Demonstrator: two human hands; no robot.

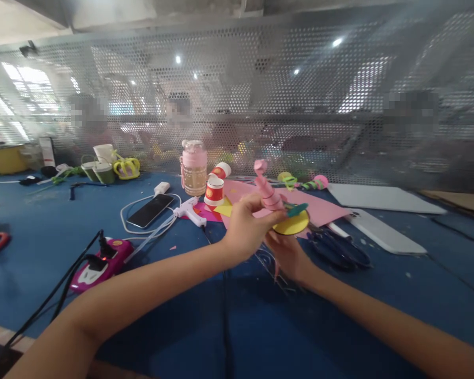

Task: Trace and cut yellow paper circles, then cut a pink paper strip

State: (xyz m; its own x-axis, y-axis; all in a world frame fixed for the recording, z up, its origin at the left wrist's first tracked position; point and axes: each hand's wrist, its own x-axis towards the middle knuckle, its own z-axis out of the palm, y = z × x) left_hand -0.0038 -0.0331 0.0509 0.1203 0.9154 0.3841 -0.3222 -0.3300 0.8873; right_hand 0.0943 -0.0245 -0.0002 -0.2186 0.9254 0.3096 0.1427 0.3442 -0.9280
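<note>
Over the bench (284,337), toward three o'clock from centre, the left hand (245,229) pinches a pink paper curl (269,197); a yellow disc (293,225) sits at its five o'clock. Beneath the disc, the right hand's (290,257) grip cannot be told.

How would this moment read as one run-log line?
left hand: holding pink paper curl | right hand: under yellow disc | nearby: scissors, glue gun
</note>
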